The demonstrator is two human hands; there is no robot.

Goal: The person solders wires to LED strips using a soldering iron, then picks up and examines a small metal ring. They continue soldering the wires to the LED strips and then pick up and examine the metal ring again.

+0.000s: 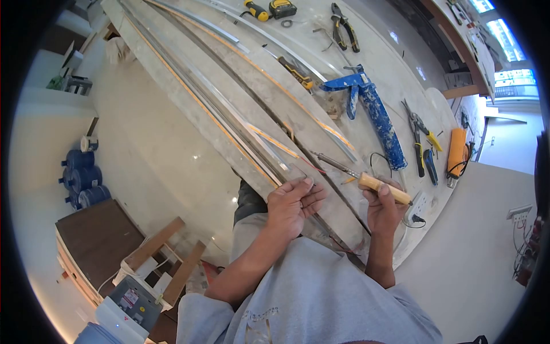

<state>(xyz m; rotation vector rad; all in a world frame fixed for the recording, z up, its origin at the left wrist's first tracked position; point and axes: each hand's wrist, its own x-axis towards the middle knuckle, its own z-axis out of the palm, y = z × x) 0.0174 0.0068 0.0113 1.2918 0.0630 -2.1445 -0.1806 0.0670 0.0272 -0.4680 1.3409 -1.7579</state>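
Note:
My right hand [385,209] is wrapped round the wooden handle of a soldering iron [372,183], whose metal tip points up and left over the table. My left hand [292,205] is closed in a pinch, thumb against fingers; what it grips is too small to make out. Just beyond the left fingers lies the end of an orange-yellow LED strip [274,141], with a thin red wire [312,165] running from it. Beside it, a metal channel [277,160] ends close to the left hand. A second strip end [333,133] rests further right.
A blue caulking gun [382,126], yellow-black screwdriver [295,72], pliers [344,27], snips [419,135] and tape measure [282,8] lie on the table [229,103]. An orange heat gun [456,150] and a power strip [418,207] are at the right edge. Blue water bottles [85,178] stand left.

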